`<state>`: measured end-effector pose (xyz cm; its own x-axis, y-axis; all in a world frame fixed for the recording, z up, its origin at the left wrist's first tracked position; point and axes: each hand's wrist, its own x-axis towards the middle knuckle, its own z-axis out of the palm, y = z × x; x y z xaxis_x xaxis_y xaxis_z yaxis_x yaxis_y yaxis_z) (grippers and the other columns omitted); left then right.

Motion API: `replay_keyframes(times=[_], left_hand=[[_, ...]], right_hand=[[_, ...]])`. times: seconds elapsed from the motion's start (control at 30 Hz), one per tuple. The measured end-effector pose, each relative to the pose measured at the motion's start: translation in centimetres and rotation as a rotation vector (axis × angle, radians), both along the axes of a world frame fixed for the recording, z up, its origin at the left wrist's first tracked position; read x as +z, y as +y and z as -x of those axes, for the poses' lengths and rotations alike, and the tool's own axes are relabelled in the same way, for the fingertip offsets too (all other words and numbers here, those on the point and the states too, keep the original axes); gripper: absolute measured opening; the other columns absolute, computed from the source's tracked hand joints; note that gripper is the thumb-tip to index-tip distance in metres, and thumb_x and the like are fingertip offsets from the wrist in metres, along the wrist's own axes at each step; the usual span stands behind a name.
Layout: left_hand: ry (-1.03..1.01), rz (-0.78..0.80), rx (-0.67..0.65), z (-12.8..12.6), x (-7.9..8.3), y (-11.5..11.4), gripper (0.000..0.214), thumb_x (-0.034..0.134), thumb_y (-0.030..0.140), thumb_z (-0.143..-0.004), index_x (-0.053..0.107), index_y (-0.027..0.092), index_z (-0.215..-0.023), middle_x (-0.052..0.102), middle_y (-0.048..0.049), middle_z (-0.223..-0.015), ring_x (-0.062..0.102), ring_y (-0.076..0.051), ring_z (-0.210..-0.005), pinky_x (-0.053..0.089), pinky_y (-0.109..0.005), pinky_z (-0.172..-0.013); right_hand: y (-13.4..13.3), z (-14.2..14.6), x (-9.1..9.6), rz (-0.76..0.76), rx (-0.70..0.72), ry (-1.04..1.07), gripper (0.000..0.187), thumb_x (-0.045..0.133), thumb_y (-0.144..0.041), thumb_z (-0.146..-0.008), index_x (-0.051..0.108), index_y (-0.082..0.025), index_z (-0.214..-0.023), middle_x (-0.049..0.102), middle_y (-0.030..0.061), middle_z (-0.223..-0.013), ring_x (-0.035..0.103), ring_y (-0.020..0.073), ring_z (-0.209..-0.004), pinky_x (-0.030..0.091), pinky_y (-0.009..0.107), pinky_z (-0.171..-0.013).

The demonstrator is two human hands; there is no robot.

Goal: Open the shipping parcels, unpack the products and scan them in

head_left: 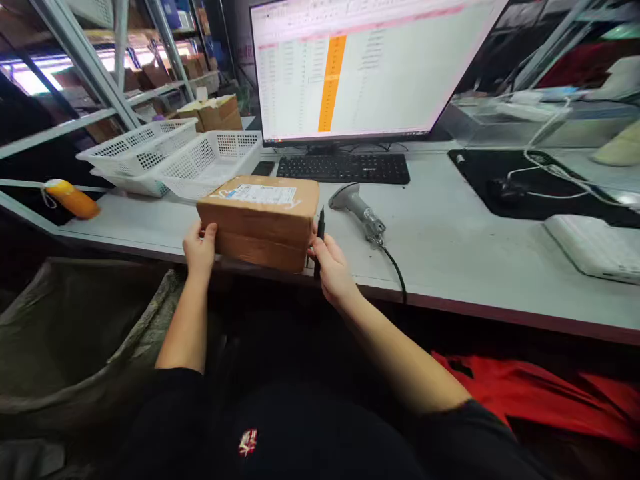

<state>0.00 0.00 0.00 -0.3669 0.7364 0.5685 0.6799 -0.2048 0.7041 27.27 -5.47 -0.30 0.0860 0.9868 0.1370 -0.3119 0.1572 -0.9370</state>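
A brown cardboard box (257,230) with a white label (263,194) on top is held between my two hands at the table's front edge. My left hand (200,250) grips its left end, thumb on the front face. At the right end is my right hand (330,260), its fingers closed round a slim black pointed tool (321,233), perhaps a knife or pen, and against the box. Some right fingertips are hidden behind the box and tool. Just right of them, a grey handheld barcode scanner (357,205) lies on the table with its cable running over the edge.
Behind the box are a black keyboard (345,168) and a monitor (370,73). White plastic baskets (213,157) and an orange bottle (75,198) are at left. A large sack-like bin (145,327) stands below. A black mat (480,180) and white device (595,247) lie right.
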Motion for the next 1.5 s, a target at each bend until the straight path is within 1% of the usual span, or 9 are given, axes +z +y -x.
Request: replay_keyframes(times=[0.13, 0.27, 0.53, 0.7, 0.77, 0.93, 1.13, 1.33, 1.5], left_hand=[[0.149, -0.047, 0.035, 2.3, 7.4, 2.5, 0.050, 0.058, 0.059, -0.085, 0.077, 0.019, -0.108, 0.067, -0.0031, -0.080, 0.058, -0.019, -0.073, 0.046, -0.032, -0.074], [0.352, 0.144, -0.049, 2.1, 10.5, 6.6, 0.037, 0.069, 0.048, -0.080, 0.081, 0.023, -0.104, 0.071, -0.0033, -0.080, 0.061, -0.022, -0.074, 0.047, -0.035, -0.076], [0.309, 0.113, -0.263, 0.4, 9.9, 11.9, 0.058, 0.065, 0.069, -0.082, 0.081, 0.015, -0.095, 0.076, -0.0044, -0.083, 0.064, -0.020, -0.081, 0.051, -0.044, -0.095], [0.404, -0.383, -0.561, -3.9, 8.3, 2.7, 0.072, 0.051, 0.078, -0.092, 0.069, 0.020, -0.129, 0.068, -0.0122, -0.136, 0.059, -0.033, -0.131, 0.039, -0.053, -0.119], [0.544, -0.330, -0.689, -6.2, 6.1, -1.7, 0.082, 0.067, 0.073, -0.086, 0.053, 0.023, -0.149, 0.055, -0.0152, -0.154, 0.047, -0.037, -0.146, 0.034, -0.056, -0.123], [0.390, -0.462, -0.438, -9.1, 2.5, -5.1, 0.044, 0.070, 0.029, -0.092, 0.064, 0.023, -0.135, 0.071, -0.0121, -0.128, 0.063, -0.031, -0.127, 0.032, -0.056, -0.124], [0.263, -0.476, -0.486, -9.1, 3.0, -3.6, 0.029, 0.065, 0.028, -0.093, 0.070, 0.024, -0.121, 0.073, -0.0086, -0.124, 0.066, -0.027, -0.122, 0.036, -0.053, -0.123], [0.231, -0.454, -0.498, -9.2, 2.8, -3.9, 0.032, 0.060, 0.027, -0.092, 0.070, 0.025, -0.122, 0.073, -0.0059, -0.124, 0.065, -0.026, -0.122, 0.035, -0.051, -0.124], [0.235, -0.409, -0.485, -9.5, 3.3, -4.0, 0.029, 0.060, 0.026, -0.088, 0.073, 0.025, -0.115, 0.073, -0.0059, -0.117, 0.066, -0.025, -0.116, 0.035, -0.049, -0.124]], right_hand=[[-2.8, -1.3, 2.9, 0.036, 0.172, 0.048, 0.043, 0.075, -0.064, -0.085, 0.062, -0.023, -0.087, 0.058, 0.0044, -0.154, 0.057, 0.0277, -0.137, 0.057, 0.044, -0.101], [-2.7, -1.8, 2.2, 0.088, 0.211, 0.095, 0.043, 0.075, -0.063, -0.084, 0.062, -0.023, -0.088, 0.060, 0.0073, -0.151, 0.062, 0.0310, -0.130, 0.061, 0.044, -0.088], [5.5, -2.3, -0.6, -0.139, -0.152, -0.109, 0.067, 0.063, -0.074, -0.083, 0.066, -0.021, -0.125, 0.067, 0.0105, -0.139, 0.055, 0.0291, -0.137, 0.042, 0.046, -0.118], [4.8, -1.9, -1.2, -0.188, -0.124, -0.218, 0.058, 0.057, -0.069, -0.091, 0.065, -0.020, -0.122, 0.070, 0.0101, -0.128, 0.061, 0.0279, -0.124, 0.046, 0.044, -0.112], [3.8, -2.1, -1.6, -0.205, -0.124, -0.284, 0.055, 0.053, -0.066, -0.096, 0.063, -0.020, -0.124, 0.069, 0.0108, -0.128, 0.060, 0.0274, -0.124, 0.046, 0.045, -0.111], [1.9, -2.4, -1.5, -0.310, -0.153, -0.410, 0.045, 0.049, -0.058, -0.102, 0.064, -0.021, -0.120, 0.064, 0.0117, -0.131, 0.059, 0.0249, -0.125, 0.046, 0.042, -0.111], [0.0, -4.7, -0.1, -0.414, -0.135, -0.589, 0.034, 0.047, -0.048, -0.106, 0.067, -0.021, -0.114, 0.069, 0.0102, -0.120, 0.065, 0.0242, -0.114, 0.052, 0.042, -0.103], [-2.5, -6.7, 2.0, -0.528, -0.187, -0.988, 0.051, 0.047, -0.031, -0.107, 0.047, -0.027, -0.158, 0.071, 0.0091, -0.125, 0.070, 0.0209, -0.104, 0.057, 0.035, -0.088], [-4.1, -5.6, 3.2, -0.731, -0.164, -1.251, 0.043, 0.048, -0.016, -0.105, 0.065, -0.027, -0.143, 0.076, 0.0038, -0.114, 0.072, 0.0153, -0.093, 0.055, 0.026, -0.077]])
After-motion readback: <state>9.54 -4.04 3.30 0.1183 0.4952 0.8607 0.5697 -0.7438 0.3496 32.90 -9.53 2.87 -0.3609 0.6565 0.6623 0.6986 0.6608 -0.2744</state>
